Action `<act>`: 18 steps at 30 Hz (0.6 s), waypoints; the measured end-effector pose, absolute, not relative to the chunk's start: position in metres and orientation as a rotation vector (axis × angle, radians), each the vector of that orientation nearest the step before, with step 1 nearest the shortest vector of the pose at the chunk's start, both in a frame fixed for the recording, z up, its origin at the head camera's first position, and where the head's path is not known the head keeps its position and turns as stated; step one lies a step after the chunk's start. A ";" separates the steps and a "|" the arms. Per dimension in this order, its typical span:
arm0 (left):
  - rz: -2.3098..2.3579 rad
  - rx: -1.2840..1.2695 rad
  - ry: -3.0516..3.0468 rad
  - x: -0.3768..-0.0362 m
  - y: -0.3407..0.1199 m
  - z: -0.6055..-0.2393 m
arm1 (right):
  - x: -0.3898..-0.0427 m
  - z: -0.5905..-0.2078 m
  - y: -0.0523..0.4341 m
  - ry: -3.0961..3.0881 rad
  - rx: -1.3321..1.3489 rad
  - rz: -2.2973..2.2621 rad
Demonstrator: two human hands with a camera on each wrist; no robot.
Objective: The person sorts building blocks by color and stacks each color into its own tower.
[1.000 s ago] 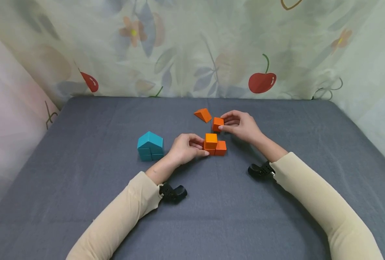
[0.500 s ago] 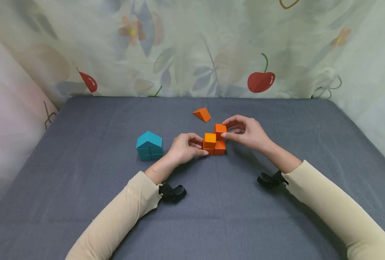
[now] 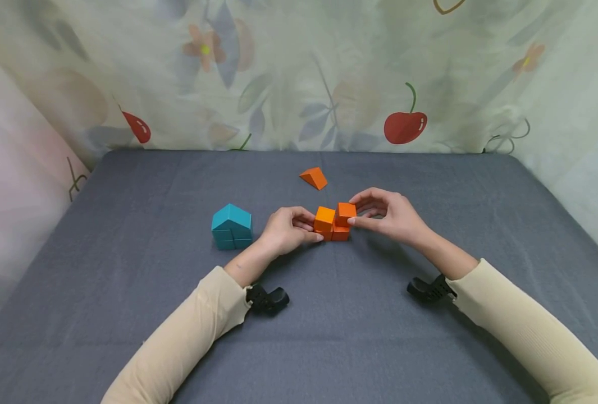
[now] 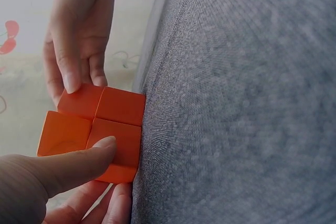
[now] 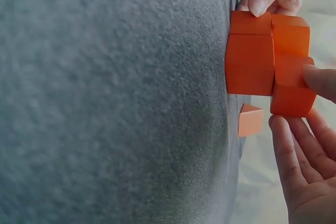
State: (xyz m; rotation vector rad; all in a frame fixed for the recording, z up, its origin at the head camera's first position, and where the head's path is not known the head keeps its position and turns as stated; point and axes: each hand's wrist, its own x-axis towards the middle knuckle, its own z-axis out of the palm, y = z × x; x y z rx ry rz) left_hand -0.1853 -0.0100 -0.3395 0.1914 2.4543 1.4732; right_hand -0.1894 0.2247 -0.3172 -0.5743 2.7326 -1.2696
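Several orange cubes form a small two-by-two stack at mid-table in the head view. My left hand (image 3: 288,230) grips the lower left cube (image 4: 123,148), its thumb on the near face and fingers behind. Above that sits the upper left cube (image 3: 324,219), slightly askew. My right hand (image 3: 392,216) pinches the upper right cube (image 3: 346,213) between thumb and fingertips. That cube is over the lower right cube (image 5: 249,64) and against the upper left one. Whether its underside rests fully is unclear.
An orange triangular block (image 3: 314,178) lies behind the stack. To the left stands a teal house shape (image 3: 232,227) of several blocks with a pointed roof. A grey cloth (image 3: 329,336) covers the table, and a patterned curtain (image 3: 278,73) hangs behind.
My right hand has carried its cube from behind the stack toward me and rightward, onto the lower right cube. The upper left cube has tipped a little. My left hand has stayed in place.
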 end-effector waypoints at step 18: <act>1.478 0.205 2.453 -0.186 -0.011 -0.340 | -0.185 -0.318 0.219 2.663 -0.635 -1.329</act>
